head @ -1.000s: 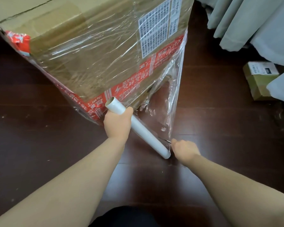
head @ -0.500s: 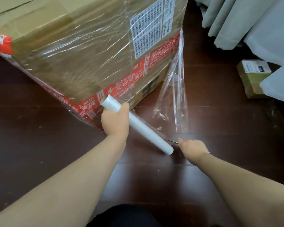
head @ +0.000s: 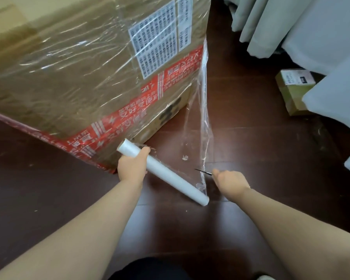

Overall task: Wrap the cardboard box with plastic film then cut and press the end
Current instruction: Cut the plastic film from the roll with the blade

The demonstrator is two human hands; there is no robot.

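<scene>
Beside box corner, left grip round film roll, right grip round blade at film edge, floor stretching rightward.

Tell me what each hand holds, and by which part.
The left hand grips the film roll near its upper end. The right hand holds a thin dark blade by its rear part, hidden in the fist; only the tip shows.
</scene>
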